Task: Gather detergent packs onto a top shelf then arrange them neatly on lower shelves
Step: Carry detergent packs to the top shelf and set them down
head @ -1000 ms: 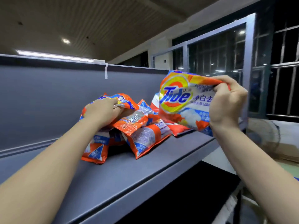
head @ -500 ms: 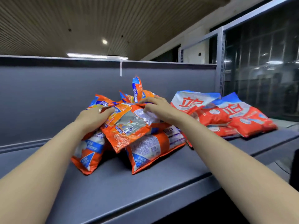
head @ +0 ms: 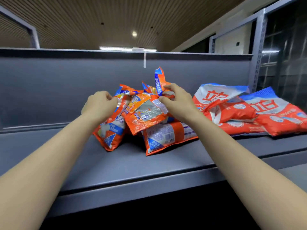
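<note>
Hands on orange packs (head: 146,113) heaped on shelf (head: 116,165): left hand (head: 99,105) grips one pack's edge, right hand (head: 177,102) pinches an upright pack (head: 159,80). Red packs (head: 249,112) lie beside.

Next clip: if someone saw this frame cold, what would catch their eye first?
The heap of orange detergent packs in the middle of the grey shelf, with both bare hands on it: the left hand grips the pack at the heap's left edge, and the right hand pinches an upright pack at the top. Next, the larger red and white bags lying flat to the right on the same shelf.
</note>
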`<state>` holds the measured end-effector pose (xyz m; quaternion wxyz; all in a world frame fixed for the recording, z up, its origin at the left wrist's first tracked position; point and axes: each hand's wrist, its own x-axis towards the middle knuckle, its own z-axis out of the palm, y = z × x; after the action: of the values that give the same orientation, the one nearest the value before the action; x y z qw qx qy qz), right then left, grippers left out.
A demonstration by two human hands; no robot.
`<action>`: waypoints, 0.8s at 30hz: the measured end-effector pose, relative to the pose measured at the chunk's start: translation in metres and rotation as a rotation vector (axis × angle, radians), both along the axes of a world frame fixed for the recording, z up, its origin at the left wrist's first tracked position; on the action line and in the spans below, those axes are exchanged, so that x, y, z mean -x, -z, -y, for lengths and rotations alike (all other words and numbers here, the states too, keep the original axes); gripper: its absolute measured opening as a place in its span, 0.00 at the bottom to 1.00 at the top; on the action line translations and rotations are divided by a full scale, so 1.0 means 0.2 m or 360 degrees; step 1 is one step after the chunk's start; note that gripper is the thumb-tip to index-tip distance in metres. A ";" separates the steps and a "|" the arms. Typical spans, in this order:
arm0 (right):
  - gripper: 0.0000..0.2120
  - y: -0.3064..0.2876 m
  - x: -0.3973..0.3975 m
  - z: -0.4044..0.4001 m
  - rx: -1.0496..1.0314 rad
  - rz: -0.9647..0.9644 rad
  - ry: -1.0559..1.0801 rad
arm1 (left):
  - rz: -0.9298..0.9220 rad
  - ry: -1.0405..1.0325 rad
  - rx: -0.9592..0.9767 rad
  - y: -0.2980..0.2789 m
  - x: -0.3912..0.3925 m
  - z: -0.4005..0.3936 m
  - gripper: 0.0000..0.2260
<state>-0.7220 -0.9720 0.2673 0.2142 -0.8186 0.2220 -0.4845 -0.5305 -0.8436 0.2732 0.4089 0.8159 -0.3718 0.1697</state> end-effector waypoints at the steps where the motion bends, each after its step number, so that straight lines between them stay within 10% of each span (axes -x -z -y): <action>1: 0.18 0.00 0.01 -0.03 0.0034 0.0067 0.0007 | 0.0041 -0.0033 0.0014 0.00 0.02 -0.04 0.08; 24: 0.15 0.46 -0.28 -1.53 0.0188 -0.0221 -0.0496 | 0.0570 -0.0325 -0.0087 0.45 -0.10 -1.79 0.10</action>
<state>-0.6669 -0.6670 0.1744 0.2224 -0.8857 0.0778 -0.4000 -0.5096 -0.4858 0.1829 0.2947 0.8169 -0.3585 0.3426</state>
